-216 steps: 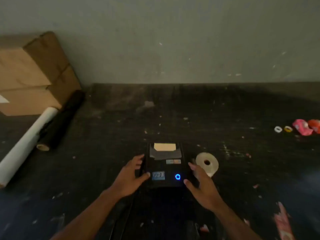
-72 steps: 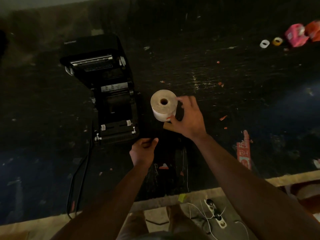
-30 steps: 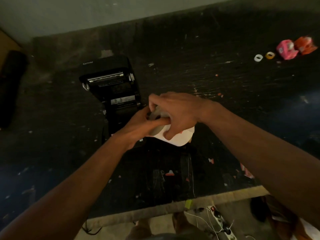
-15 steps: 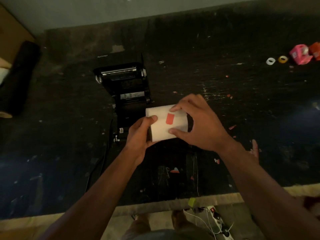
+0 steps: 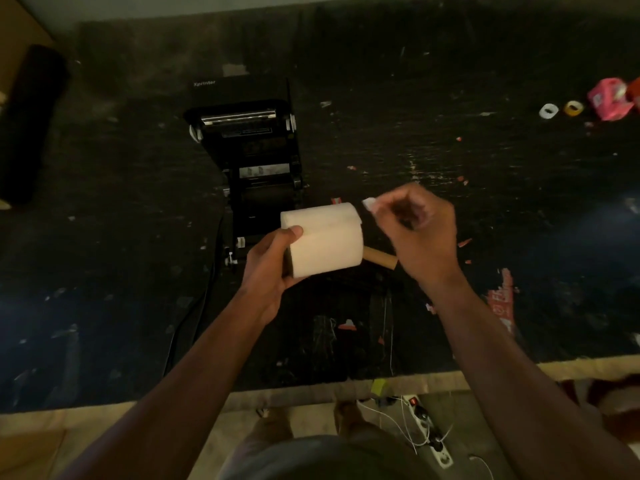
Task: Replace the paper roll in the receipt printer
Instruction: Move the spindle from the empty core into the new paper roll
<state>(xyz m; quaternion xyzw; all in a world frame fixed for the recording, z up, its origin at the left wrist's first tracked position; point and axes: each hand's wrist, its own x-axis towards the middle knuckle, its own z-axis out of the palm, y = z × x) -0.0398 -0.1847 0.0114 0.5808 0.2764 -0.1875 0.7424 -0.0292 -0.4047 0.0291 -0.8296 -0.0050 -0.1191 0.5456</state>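
Observation:
A black receipt printer (image 5: 254, 161) sits on the dark table with its lid swung open toward the wall; its paper bay looks dark and I cannot tell what lies inside. My left hand (image 5: 268, 261) grips a white paper roll (image 5: 323, 242) by its left end, just in front of the printer. The roll's loose edge stands slightly lifted at the top. My right hand (image 5: 415, 233) is to the right of the roll, fingers pinched on a small scrap (image 5: 369, 203), apparently a peeled sticker. A brown cardboard core (image 5: 381, 259) lies on the table under my right hand.
A black cable (image 5: 204, 296) runs from the printer toward the table's front edge (image 5: 311, 388). Two small tape rings (image 5: 559, 109) and pink objects (image 5: 609, 98) sit far right. A dark roll (image 5: 29, 123) lies far left. A power strip (image 5: 429, 431) lies on the floor.
The red sticker seen on the roll half a second ago is gone from it. My right hand has come off the roll and moved up and right with a pinched scrap.

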